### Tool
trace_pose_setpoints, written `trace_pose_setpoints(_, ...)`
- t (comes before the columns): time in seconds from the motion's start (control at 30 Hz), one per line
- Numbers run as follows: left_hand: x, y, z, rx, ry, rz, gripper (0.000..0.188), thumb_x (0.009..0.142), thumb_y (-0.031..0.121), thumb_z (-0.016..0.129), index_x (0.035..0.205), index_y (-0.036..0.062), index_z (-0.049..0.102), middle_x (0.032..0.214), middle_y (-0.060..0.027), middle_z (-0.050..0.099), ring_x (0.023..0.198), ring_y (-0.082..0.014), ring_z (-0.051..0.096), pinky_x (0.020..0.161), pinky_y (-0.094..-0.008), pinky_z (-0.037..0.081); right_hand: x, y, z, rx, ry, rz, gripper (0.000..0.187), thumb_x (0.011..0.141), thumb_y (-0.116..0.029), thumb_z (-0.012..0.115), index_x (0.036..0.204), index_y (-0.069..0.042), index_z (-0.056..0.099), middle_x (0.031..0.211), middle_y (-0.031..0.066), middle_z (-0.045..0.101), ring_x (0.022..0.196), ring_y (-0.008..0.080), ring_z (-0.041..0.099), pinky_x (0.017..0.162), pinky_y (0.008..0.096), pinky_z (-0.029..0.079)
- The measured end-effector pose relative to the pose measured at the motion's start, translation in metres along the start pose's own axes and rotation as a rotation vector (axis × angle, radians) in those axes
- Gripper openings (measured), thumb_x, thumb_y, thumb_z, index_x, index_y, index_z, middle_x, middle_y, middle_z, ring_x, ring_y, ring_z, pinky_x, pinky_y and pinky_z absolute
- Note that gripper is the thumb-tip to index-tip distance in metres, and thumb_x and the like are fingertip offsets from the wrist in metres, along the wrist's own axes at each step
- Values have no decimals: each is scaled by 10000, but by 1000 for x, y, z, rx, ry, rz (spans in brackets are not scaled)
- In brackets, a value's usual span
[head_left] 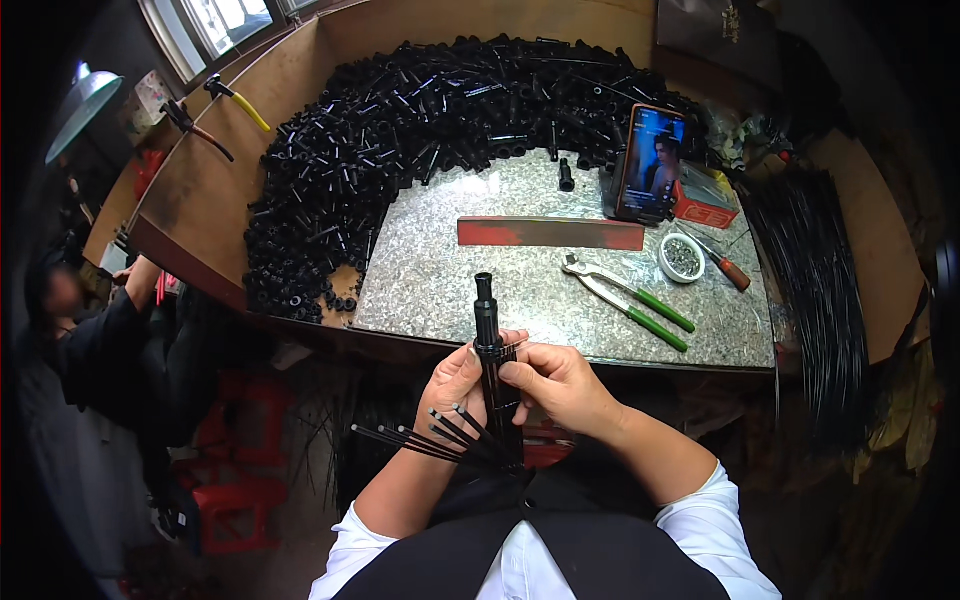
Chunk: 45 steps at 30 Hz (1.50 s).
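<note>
In front of my body stands a black stepped tubular part (486,315), upright, with a collar partway down. Thin black rods with grey tips (440,436) fan out to the left below it; they look like umbrella ribs. My left hand (457,382) is closed around the tube below the collar, its thumb pressed on the near side. My right hand (562,382) pinches at the collar's right side with thumb and forefinger. Whatever is between those fingertips is too small to make out.
On the speckled worktop (430,260) are a red-edged flat bar (550,233), green-handled pincers (630,303), a white bowl of small metal bits (682,258), a screwdriver (725,265) and a propped phone (652,165). Black fittings (330,180) heap behind. Black rods (810,290) lie right. Another person (110,350) sits left.
</note>
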<state>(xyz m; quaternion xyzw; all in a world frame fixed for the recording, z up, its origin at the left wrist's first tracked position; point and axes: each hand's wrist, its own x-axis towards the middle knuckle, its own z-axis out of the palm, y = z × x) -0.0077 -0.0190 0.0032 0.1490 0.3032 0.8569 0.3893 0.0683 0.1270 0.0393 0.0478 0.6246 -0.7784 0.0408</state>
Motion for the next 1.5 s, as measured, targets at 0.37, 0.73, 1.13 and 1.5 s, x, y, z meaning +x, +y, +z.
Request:
trace_pose_setpoints(0.37,-1,7,6,-86,-84,-52,357,935,215,530,1167,-57,550,1230,-202,533,1274,-337,421,1071,-447,346,5,2,-6,107,-103,52,203,948,-208,556,857,-31,601,744,16,609,568,102,610,529,208,470)
trace_pose_setpoints(0.73,3,1,-4,-191,-39,6,418,907,195,597,1223,-61,499,1277,-182,523,1188,-273,521,990,-396,453,10,0,-6,82,-152,29,218,936,-194,567,813,-17,601,777,25,618,552,91,595,525,207,480)
trace_pose_setpoints(1.13,-3,8,-3,-144,-128,-62,392,910,152,558,1246,-46,511,1405,-220,394,1061,-303,599,830,-395,543,14,0,-8,109,-237,20,214,935,-187,576,780,-40,566,731,8,571,569,107,616,523,200,478)
trace_pose_setpoints(1.5,-7,8,-5,-21,-130,15,516,882,267,604,1273,-43,475,1422,-236,348,1267,-296,405,1022,-392,390,12,7,-2,68,-232,-84,229,937,-211,572,781,-53,513,761,13,564,543,84,575,480,200,465)
